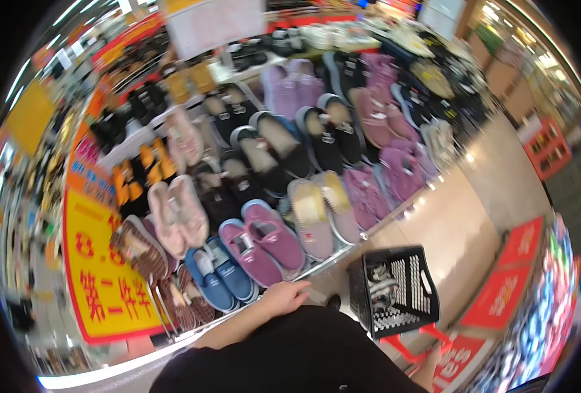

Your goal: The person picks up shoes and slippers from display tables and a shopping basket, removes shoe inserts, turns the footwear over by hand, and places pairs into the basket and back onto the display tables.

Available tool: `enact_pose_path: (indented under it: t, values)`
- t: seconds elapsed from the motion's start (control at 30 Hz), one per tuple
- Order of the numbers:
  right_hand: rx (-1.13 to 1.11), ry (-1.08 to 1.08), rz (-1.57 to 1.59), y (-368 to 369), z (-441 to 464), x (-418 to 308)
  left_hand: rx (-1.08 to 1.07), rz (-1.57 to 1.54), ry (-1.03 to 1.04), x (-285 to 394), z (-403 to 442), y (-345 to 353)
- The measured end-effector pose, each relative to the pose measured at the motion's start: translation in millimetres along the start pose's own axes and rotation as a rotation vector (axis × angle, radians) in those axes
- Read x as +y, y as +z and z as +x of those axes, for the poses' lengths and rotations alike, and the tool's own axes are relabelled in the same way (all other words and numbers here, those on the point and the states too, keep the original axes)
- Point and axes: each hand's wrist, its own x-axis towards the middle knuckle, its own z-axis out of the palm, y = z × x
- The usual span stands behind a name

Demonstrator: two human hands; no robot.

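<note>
My left hand (286,298) is at the front edge of the shoe display, its fingers curled together just below a pair of purple shoes (274,239). Blue shoes (221,272) lie to its left, and beige shoes (320,213) with yellowish insoles are up to its right. At the lower right, my right hand (436,357) is beside the red handle (405,347) of a black basket (428,285); its fingers are blurred and partly hidden. Inside the basket is a grey and white item (383,288), too unclear to name.
Rows of black, pink and lilac shoes fill the slanted display. A yellow sign (100,268) with red characters hangs at its left end. Red signs (500,295) and colourful packages (545,314) stand to the right, across the tiled floor (447,216).
</note>
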Motion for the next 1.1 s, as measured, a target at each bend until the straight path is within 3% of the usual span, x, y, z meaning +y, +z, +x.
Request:
enact_pose_path:
  t: [0.07, 0.13, 0.27, 0.57, 0.77, 0.83, 0.87, 0.93, 1.03, 1.1]
  values:
    - [0.062, -0.139, -0.010, 5, 10, 20, -0.045, -0.016, -0.008, 6, 1, -5]
    - [0.174, -0.009, 0.132, 37, -56, -14, -0.087, -0.028, -0.018, 11, 6, -7]
    - [0.235, 0.136, 0.197, 46, -49, 0, -0.109, -0.108, -0.036, 6, 11, -3]
    - [0.362, 0.012, 0.448, 117, -60, 11, -0.265, -0.185, 0.048, 32, 35, 0]
    - [0.253, -0.167, 0.336, 155, -73, -7, -0.222, -0.142, 0.079, 63, 52, 18]
    - [0.062, 0.027, 0.137, 150, -80, -20, -0.200, -0.115, 0.082, 76, 57, 29]
    - [0.079, -0.036, 0.121, 157, -98, -37, -0.216, -0.073, 0.104, 83, 60, 34]
    - [-0.046, 0.120, -0.098, 140, -89, -39, -0.193, -0.061, 0.137, 98, 65, 47]
    - [-0.191, -0.028, -0.277, 120, -59, -21, -0.187, -0.051, 0.145, 121, 76, 68]
    - [-0.118, -0.772, -0.655, 119, -69, -33, -0.127, -0.050, 0.177, 134, 82, 82]
